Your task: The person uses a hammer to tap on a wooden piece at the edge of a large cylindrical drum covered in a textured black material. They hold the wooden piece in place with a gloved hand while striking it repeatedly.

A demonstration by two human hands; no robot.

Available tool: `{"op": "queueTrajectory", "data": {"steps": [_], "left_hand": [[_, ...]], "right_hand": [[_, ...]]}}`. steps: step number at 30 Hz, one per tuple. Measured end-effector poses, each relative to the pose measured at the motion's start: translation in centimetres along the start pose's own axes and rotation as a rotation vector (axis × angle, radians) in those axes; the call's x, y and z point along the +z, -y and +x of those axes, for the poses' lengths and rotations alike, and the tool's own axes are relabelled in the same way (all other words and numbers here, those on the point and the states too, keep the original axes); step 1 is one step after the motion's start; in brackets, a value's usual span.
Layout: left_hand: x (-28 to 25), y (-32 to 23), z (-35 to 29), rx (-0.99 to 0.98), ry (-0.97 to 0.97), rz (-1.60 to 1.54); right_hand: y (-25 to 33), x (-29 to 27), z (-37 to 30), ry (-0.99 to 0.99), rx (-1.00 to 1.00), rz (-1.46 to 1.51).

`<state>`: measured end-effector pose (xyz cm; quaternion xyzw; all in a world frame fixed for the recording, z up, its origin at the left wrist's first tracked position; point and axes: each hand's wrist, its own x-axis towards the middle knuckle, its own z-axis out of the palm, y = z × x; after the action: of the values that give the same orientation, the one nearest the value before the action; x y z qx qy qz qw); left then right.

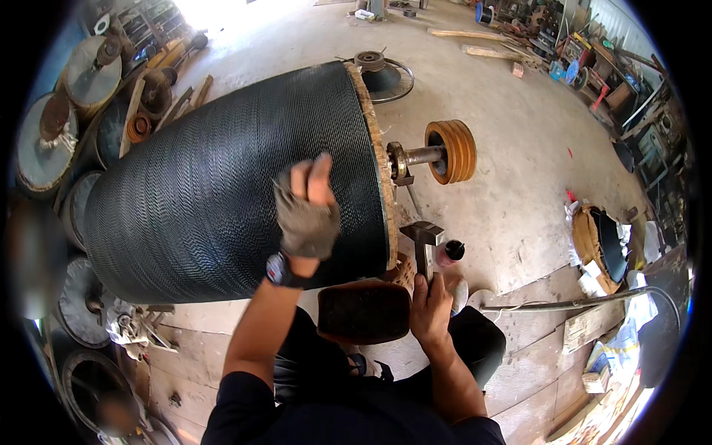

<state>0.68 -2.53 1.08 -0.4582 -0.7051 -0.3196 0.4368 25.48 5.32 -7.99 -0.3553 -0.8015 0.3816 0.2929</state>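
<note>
A large black drum (222,178) with a finely ridged surface lies on its side in front of me, rough fibrous material showing along its right rim. My left hand (308,219), in a grey-green glove with bare fingertips, is over the drum's right part. Two fingers point away from me with a gap between them; the others are partly hidden, and I cannot tell whether the hand touches the surface. My right hand (432,311) grips the handle of a hammer (423,233), its metal head up beside the drum's right edge.
A shaft with an orange grooved pulley (451,152) sticks out from the drum's right end. Near the hammer stands a small jar (450,253) with dark contents. A dark, brown-rimmed box-like thing (363,313) sits between my knees. Metal discs (46,141) crowd the left side.
</note>
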Motion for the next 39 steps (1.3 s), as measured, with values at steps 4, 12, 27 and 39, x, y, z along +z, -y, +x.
{"op": "queueTrajectory", "data": {"steps": [4,12,27,39], "left_hand": [[0.7,-5.4,-4.4,-0.026,0.090,-0.398],[1.5,-6.2,-4.4,-0.214,0.251,-0.482],[3.4,-7.5,-1.4,-0.221,0.153,-0.415],[-2.0,-8.4,-5.7,-0.166,0.209,-0.373]], "right_hand": [[0.4,0.2,0.1,0.011,-0.020,0.071],[0.7,0.2,0.9,-0.057,-0.118,0.107],[3.4,-0.5,3.7,-0.026,-0.178,-0.052],[1.4,-1.0,2.6,-0.150,-0.315,0.114]]}}
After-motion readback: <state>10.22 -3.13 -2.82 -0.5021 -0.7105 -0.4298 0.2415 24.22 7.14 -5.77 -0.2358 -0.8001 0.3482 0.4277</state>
